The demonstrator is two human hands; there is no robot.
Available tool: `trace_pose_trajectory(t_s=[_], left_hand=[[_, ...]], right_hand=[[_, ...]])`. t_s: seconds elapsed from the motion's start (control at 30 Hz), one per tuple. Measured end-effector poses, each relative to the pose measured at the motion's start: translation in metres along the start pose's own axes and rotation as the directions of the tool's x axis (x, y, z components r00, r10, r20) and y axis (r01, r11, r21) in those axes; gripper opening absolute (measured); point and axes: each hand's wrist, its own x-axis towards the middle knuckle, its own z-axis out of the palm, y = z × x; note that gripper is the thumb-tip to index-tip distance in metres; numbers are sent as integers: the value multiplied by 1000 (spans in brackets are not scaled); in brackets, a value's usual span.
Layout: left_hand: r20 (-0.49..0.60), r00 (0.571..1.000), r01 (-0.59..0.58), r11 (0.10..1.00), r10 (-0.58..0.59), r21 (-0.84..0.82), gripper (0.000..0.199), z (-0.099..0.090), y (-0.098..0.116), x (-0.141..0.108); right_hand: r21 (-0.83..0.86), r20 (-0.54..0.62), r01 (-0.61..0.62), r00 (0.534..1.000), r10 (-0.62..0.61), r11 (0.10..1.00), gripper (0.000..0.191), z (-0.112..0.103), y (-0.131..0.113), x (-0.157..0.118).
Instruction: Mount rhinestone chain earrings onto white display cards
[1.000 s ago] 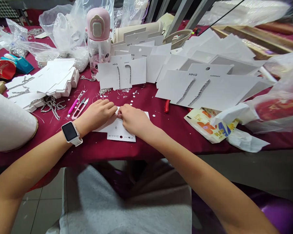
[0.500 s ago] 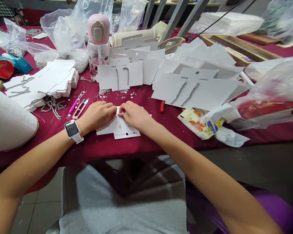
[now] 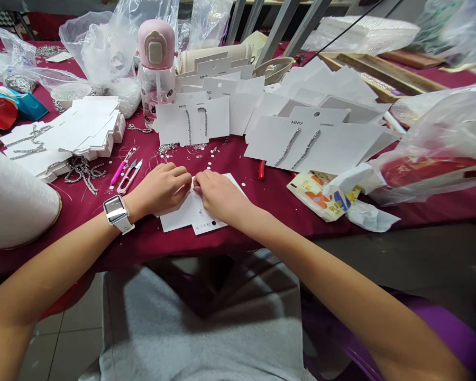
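My left grip (image 3: 158, 188) and right grip (image 3: 220, 197) are closed on a white card (image 3: 178, 216); pink snips (image 3: 129, 177) lie just past the left grip.

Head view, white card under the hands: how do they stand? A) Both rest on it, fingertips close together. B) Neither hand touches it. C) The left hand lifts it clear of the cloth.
A: the left hand and right hand both lie on the white card, fingertips close together.

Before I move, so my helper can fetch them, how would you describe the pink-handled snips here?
On the dark red tablecloth, find the person's left hand, which wears a white smartwatch. Just past the watch, beside a tangle of silver chain, lie thread snips: a pink loop handle and steel blades, unlike the slimmer magenta-handled tool beside them.
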Motion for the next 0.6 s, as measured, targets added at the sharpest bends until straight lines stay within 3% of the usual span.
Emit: trace_pose_trajectory(t_s=[0.13, 0.33, 0.6], left_hand=[[35, 998, 53, 996, -50, -72, 21, 0, 4, 0], [69, 991, 121, 989, -115, -88, 21, 2, 4, -1], [59, 990, 134, 984, -128, -120, 21, 6, 0, -1]], right_hand=[[122, -77, -7, 997, 17, 993, 19, 3, 5, -8], [145, -35, -81, 996, 87, 986, 15, 2, -1, -10], [3, 32, -145, 989, 145, 989, 23, -3, -15, -8]])
